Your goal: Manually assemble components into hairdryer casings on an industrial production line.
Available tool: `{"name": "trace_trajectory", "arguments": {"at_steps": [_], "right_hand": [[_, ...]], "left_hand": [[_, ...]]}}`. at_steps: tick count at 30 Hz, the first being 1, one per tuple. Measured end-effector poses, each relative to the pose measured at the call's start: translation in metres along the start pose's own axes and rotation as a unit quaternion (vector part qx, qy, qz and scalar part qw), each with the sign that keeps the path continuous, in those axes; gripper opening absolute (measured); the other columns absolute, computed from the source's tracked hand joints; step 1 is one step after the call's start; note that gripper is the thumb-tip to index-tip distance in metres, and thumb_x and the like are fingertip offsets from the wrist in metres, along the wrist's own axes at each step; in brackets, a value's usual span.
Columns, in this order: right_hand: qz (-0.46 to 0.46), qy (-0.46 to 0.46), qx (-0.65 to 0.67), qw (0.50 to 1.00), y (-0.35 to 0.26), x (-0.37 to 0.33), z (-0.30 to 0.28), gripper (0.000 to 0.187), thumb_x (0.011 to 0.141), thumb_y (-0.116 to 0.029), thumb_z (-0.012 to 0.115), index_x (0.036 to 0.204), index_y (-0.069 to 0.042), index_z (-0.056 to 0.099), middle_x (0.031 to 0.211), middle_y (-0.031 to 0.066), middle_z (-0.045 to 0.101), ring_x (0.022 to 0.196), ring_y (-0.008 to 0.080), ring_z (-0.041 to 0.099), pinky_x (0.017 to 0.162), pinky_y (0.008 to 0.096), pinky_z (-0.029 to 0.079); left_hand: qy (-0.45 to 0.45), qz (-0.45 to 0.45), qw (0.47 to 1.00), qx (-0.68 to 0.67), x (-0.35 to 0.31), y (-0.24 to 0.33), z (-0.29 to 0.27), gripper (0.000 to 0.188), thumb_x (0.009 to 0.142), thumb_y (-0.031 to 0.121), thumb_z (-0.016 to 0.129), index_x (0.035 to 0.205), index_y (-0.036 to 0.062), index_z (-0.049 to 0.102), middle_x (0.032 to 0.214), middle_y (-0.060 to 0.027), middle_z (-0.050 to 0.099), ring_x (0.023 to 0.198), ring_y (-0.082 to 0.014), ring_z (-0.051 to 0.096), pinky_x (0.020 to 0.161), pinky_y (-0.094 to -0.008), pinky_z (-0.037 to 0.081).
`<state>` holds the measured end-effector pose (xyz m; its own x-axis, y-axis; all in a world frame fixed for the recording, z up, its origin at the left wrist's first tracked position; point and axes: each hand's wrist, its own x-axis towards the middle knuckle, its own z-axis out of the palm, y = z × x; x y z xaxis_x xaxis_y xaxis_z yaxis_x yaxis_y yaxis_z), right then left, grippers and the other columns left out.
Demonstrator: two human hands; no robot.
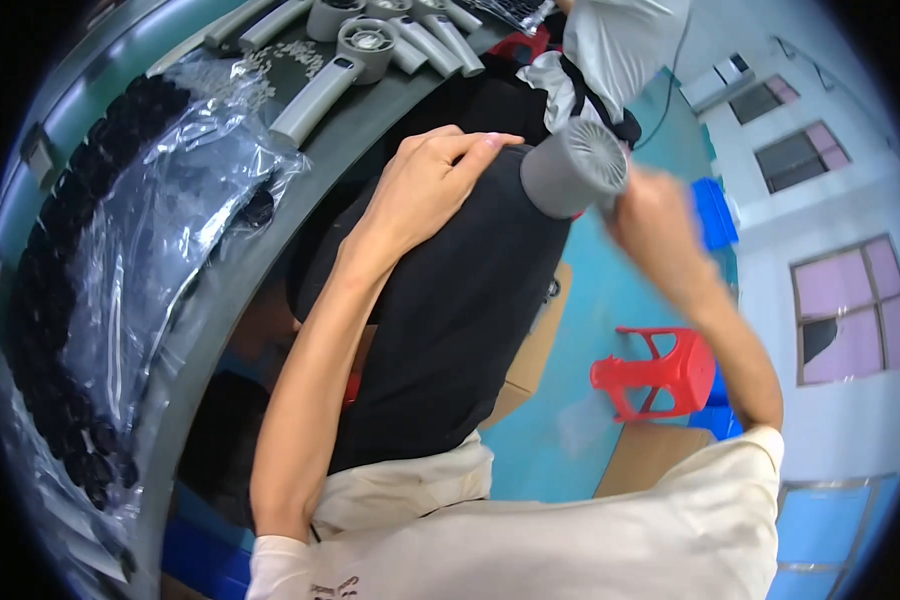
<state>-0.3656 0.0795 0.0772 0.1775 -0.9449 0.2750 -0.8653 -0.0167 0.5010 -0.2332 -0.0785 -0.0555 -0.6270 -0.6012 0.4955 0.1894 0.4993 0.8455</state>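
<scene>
My right hand (660,235), smeared by motion, is closed round the handle end of a grey handheld fan (570,170). The fan's round head, with a ribbed grille, points up and left over my black-clad knee (450,290). My left hand (425,185) lies on the black cloth with its fingers stretched out, apart from the fan and holding nothing. On the bench to the left, another grey fan (315,100) lies with its handle toward me. Several more fans and long grey handles (435,45) are grouped behind it.
The bench (235,300) curves along my left. It bears clear plastic bags (135,260), a row of black parts (45,290) and small pale pieces (295,65). Rightward stand a red stool (685,375), a cardboard box (645,455) and blue bins (715,215). Another person's pale clothing (630,40) is ahead.
</scene>
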Motion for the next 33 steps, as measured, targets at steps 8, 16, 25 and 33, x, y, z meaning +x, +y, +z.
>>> {"name": "trace_trajectory", "arguments": {"at_steps": [8,16,25,33], "right_hand": [[0.102,0.094,0.137,0.981,-0.004,0.000,0.006,0.019,0.063,0.003,0.064,0.081,0.002,0.058,0.067,0.0177,0.057,0.058,0.0343,0.055,0.052,0.0382,0.044],[0.079,0.093,0.346,0.930,-0.018,0.004,-0.022,0.023,0.073,-0.002,0.065,0.094,-0.001,0.056,0.058,0.0117,0.053,0.047,0.0253,0.049,0.045,0.0355,0.040],[0.170,-0.213,0.879,0.391,-0.069,0.008,-0.047,0.018,0.083,-0.012,0.064,0.092,-0.002,0.052,0.051,0.0000,0.045,0.040,0.0068,0.042,0.037,0.0228,0.030],[0.033,-0.074,0.866,0.493,-0.094,0.024,-0.052,0.034,0.080,-0.013,0.067,0.107,0.002,0.053,0.093,0.0092,0.062,0.081,0.0138,0.063,0.066,0.0249,0.051]], "left_hand": [[0.004,-0.015,0.999,0.033,-0.002,0.019,-0.009,0.027,0.093,0.024,0.045,0.104,0.0128,0.067,0.068,-0.0093,0.052,0.067,-0.0230,0.053,0.065,-0.0315,0.042],[0.008,-0.013,0.999,0.046,-0.014,0.026,-0.008,0.031,0.094,0.026,0.045,0.114,0.0079,0.060,0.093,-0.0118,0.061,0.090,-0.0231,0.058,0.081,-0.0293,0.043],[0.012,0.070,0.961,-0.268,-0.041,0.136,-0.032,0.075,0.085,0.054,0.050,0.131,-0.0040,0.034,0.135,-0.0214,0.039,0.121,-0.0272,0.044,0.100,-0.0370,0.035],[-0.003,0.310,0.936,-0.168,-0.047,0.110,-0.064,0.081,0.070,0.048,0.072,0.132,0.0087,0.038,0.129,-0.0254,0.042,0.118,-0.0364,0.045,0.095,-0.0431,0.041]]}}
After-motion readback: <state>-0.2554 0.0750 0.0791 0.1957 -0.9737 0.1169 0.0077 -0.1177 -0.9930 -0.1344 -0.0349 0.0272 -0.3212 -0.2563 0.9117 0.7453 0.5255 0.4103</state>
